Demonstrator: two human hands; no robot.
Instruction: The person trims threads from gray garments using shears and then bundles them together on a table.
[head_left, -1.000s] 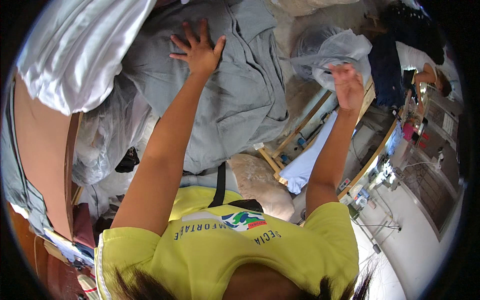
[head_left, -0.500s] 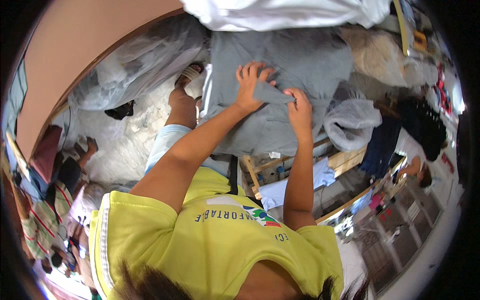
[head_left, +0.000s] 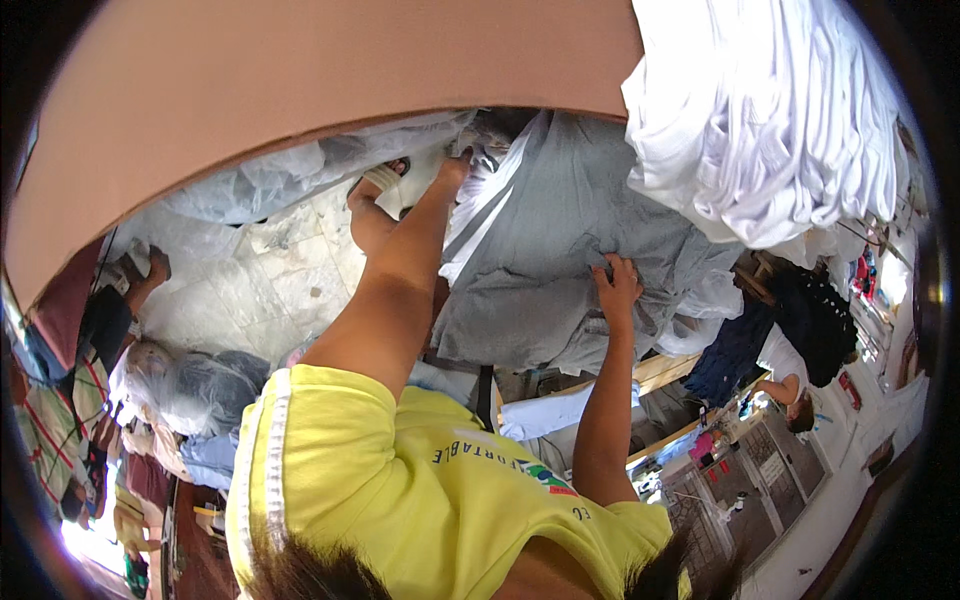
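Note:
A wide grey cloth point(head_left: 545, 260) hangs and drapes in folds before me, with a white layer point(head_left: 478, 225) along its left side. My left arm reaches far forward past that side. Of my left hand point(head_left: 459, 163), only the back part shows beside the brown board's edge; its fingers are hidden. My right hand point(head_left: 618, 288) is on the right part of the grey cloth, fingers bent and a fold of fabric gathered at their tips.
A large brown board point(head_left: 380, 70) curves across the top left. Pleated white fabric point(head_left: 750, 120) hangs at upper right. Clear plastic wrapping point(head_left: 250, 180) lies beneath the board. Wooden rails point(head_left: 670, 372) and dark garments point(head_left: 815, 320) are at right. Another person point(head_left: 790, 385) is beyond them.
My left hand has left the grey cloth's middle and stretched forward and left. My right hand sits lower in view. The view has shifted, showing more brown board and white fabric.

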